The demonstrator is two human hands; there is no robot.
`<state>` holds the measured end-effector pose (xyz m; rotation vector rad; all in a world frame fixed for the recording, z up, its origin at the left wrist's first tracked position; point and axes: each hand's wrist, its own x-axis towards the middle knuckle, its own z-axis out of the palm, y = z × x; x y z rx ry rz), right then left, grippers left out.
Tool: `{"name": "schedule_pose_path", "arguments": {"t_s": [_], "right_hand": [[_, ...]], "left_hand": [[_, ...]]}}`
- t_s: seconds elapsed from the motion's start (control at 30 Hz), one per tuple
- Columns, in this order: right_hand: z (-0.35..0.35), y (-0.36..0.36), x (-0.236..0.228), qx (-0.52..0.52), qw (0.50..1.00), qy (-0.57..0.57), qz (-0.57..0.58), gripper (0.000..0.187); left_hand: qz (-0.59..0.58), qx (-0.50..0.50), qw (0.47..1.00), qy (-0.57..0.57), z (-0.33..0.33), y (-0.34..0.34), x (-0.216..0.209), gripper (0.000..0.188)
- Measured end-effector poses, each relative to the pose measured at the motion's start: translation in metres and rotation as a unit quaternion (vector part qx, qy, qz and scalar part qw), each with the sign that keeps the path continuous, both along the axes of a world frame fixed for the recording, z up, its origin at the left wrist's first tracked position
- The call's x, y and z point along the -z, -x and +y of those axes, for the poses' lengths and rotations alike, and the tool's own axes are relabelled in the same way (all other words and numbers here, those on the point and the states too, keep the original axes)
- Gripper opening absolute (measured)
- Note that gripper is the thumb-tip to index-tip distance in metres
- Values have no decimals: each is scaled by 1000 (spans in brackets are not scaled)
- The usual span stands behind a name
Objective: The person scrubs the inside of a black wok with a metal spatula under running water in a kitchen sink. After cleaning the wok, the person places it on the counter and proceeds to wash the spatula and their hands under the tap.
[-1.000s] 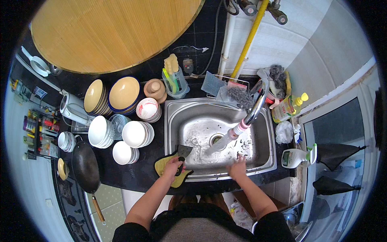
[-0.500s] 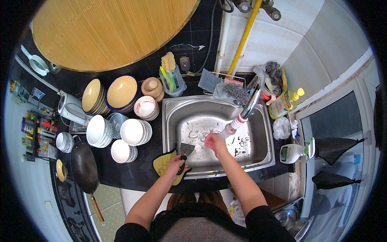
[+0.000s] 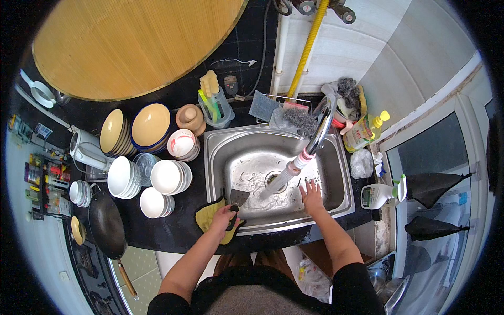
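My left hand (image 3: 223, 218) grips the black handle of a metal scraper (image 3: 240, 197) at the sink's near left corner. Its flat blade reaches over the basin. Under that hand, a yellow cloth with dark edging (image 3: 206, 216) drapes over the sink rim. My right hand (image 3: 312, 197) is over the right part of the steel sink (image 3: 220, 157), fingers spread, holding nothing; whether it touches the bottom I cannot tell. From the faucet (image 3: 324, 126), with its pink and white nozzle (image 3: 301, 158), water runs down near the drain (image 3: 274, 178). Dark scraps lie on the basin floor.
Left of the sink stand stacked white bowls (image 3: 166, 177), cream bowls (image 3: 151, 126) and a black wok (image 3: 106, 223). Behind is a wire rack with a scrubber (image 3: 300, 122). On the right are a yellow soap bottle (image 3: 362, 134) and a white spray bottle (image 3: 377, 195).
My right hand has moved right, away from beside the nozzle, and its fingers have spread. The water stream now falls unblocked into the basin. My left hand keeps hold of the scraper.
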<state>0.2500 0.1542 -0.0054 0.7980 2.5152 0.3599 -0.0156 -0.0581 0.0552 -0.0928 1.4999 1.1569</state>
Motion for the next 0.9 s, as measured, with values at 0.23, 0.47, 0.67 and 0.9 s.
{"name": "schedule_pose_path", "arguments": {"t_s": [0.23,0.47,0.67,0.9], "right_hand": [[-12,127,-4,550,75,653,516,40],[-24,153,-32,471,-169,651,571,53],[-9,145,-61,475,-120,654,577,45],[-16,112,-64,468,300,631,542,36]], "left_hand": [[-13,31,999,5,12,-13,8,34],[-16,23,1000,-6,37,-21,-2,39],[-24,48,998,-32,52,-29,13,39],[-7,47,999,-12,54,-33,6,38]]}}
